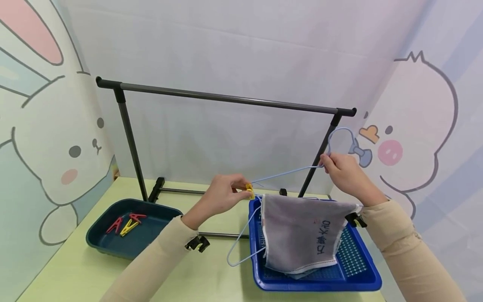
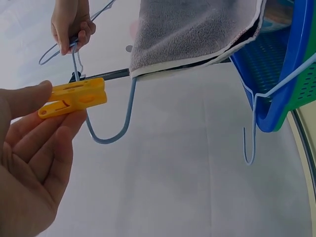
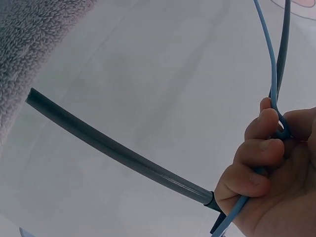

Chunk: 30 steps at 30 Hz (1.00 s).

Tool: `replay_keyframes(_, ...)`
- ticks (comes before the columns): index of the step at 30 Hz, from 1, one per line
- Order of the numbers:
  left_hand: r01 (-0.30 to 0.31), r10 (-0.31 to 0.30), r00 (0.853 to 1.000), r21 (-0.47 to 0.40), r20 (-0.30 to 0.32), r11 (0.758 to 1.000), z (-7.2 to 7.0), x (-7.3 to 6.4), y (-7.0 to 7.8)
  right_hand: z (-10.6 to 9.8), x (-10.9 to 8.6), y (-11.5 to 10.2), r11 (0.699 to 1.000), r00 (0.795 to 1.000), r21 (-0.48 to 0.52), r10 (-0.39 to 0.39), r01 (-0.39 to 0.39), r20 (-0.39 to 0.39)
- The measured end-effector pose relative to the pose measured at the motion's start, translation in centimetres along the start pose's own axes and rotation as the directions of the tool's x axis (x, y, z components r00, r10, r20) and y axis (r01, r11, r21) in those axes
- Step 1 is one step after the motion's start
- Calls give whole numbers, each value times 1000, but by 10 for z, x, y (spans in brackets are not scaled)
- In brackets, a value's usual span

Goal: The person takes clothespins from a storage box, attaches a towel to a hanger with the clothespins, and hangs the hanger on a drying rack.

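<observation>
My right hand [image 1: 343, 174] grips a light blue wire hanger [image 1: 286, 172] at the base of its hook, and the hook rises above the fingers. A grey towel [image 1: 298, 235] with dark lettering hangs from this hanger, over the basket. Between thumb and fingertips, my left hand [image 1: 226, 193] pinches a yellow clothespin [image 2: 74, 97] beside the left end of the hanger. In the left wrist view the clothespin stands apart from the towel's edge. The right wrist view shows the fingers curled round the hanger wire [image 3: 274, 74].
A blue basket [image 1: 320, 286] stands under the towel, with other hangers [image 1: 238, 263] sticking out on its left. To the left, a dark green tray [image 1: 94, 235] holds red and yellow clothespins [image 1: 129, 227]. Behind stands a black rack with a horizontal bar [image 1: 226, 97].
</observation>
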State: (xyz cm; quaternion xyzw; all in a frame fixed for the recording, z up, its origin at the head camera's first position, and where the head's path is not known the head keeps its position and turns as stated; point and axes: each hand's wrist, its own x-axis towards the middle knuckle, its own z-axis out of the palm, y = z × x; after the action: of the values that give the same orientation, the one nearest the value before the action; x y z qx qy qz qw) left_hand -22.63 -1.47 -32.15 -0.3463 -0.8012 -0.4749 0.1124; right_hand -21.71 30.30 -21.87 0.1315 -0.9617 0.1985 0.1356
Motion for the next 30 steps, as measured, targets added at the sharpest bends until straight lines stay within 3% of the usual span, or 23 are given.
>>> replay_keyframes(17,-72,72,997,20,-18,997,19,12,7,1,-1,1,1000,1000,9,-23,23,-10)
replay_keyframes(24,-136,138,990,88,-23,987,28,18,9,1,-1,3,999,999,1,-41,41,-34)
replay_keyframes(30,-142,145,989,134,-7,981,35,23,10,1,1,3,999,999,4,-39,39,-31)
